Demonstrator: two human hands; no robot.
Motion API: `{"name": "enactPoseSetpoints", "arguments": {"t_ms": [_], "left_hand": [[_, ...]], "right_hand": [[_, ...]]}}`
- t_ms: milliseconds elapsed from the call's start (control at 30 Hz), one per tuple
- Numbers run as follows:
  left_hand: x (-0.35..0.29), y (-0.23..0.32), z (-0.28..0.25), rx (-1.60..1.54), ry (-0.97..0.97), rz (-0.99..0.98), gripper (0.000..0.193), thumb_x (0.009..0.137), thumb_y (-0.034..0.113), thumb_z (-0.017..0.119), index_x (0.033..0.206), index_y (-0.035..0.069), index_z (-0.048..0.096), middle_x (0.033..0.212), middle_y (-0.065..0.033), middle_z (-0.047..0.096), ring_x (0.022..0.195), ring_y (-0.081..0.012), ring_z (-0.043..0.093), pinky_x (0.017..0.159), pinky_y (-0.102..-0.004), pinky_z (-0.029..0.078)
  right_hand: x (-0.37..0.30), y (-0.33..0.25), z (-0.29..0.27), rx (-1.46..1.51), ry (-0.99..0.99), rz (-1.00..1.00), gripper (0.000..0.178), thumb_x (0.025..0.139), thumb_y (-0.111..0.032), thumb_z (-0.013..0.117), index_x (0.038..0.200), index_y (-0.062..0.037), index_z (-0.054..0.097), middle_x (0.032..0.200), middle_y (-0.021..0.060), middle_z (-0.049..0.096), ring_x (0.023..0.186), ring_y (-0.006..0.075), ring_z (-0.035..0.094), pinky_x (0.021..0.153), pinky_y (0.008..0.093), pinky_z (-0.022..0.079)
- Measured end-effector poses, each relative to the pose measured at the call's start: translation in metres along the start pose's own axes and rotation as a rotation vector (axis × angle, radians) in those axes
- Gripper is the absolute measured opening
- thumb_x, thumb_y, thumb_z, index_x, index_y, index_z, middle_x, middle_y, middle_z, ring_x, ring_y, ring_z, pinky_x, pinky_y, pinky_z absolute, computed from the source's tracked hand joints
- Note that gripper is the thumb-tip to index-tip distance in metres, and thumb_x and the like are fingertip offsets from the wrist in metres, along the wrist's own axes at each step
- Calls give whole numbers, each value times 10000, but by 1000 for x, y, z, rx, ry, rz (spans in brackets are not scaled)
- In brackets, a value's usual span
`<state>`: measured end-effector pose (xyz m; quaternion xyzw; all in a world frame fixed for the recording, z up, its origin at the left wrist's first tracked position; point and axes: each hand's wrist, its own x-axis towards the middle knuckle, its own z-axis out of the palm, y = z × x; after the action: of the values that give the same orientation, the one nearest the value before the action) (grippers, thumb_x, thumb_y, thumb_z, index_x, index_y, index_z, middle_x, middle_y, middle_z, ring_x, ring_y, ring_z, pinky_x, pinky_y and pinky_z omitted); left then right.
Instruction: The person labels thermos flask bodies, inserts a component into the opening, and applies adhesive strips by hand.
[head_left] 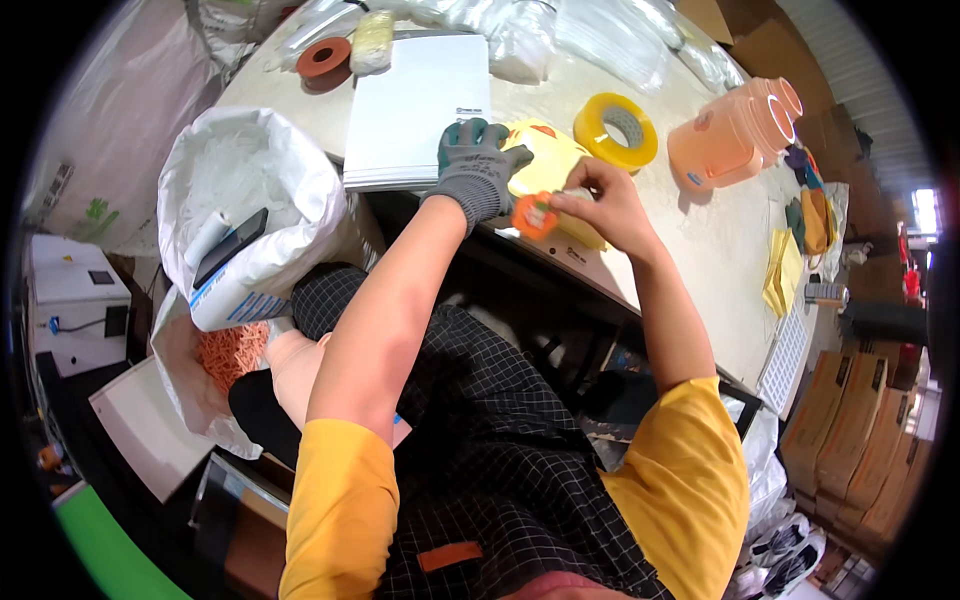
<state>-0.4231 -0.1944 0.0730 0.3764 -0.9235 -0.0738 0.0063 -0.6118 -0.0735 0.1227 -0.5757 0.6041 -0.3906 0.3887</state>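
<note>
My left hand [476,165], in a grey glove with green fingertips, lies over the near right edge of a stack of white sheets [415,105]. Its fingers are apart, with the thumb against a yellow piece with a red-orange mark [530,150]. I cannot make out exactly what that piece is. My bare right hand [605,205] pinches a small flat orange piece with a scalloped edge [535,217] above the table's near edge. Part of the yellow piece is hidden beneath my right hand. A roll of clear yellow tape [616,132] lies just beyond that hand.
Peach-coloured plastic jugs [715,145] stand at the table's right. A brown tape roll [324,64] and clear plastic bags [610,40] lie at the back. On my left is a white sack [325,185] of clear scraps, and below it orange pieces [230,350]. Cartons [850,420] stand far right.
</note>
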Motion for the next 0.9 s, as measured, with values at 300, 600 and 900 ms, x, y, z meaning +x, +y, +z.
{"name": "enactPoseSetpoints", "arguments": {"t_ms": [300,600,900], "left_hand": [[-126,18,-18,59,155,271,665,902,495,666,1465,150,583,1592,-154,488,1476,-403,424,1236,-643,237],[-426,29,-26,-312,435,-266,662,786,538,853,1261,116,665,1366,-97,634,1300,-325,580,1120,-531,455],[-463,50,44,-173,730,-727,996,745,595,876,1460,60,435,1453,-185,508,1270,-381,563,1057,-553,479]], "right_hand": [[-25,-36,54,184,-173,-76,235,882,-90,859,875,-27,633,837,-3,668,783,59,606,692,237,469],[-16,-76,225,78,-710,-89,291,869,-203,886,835,-25,658,780,11,645,744,80,583,665,270,473],[-18,-124,324,-346,-978,-267,383,827,-343,906,870,-40,677,804,44,686,753,138,634,712,314,516]]}}
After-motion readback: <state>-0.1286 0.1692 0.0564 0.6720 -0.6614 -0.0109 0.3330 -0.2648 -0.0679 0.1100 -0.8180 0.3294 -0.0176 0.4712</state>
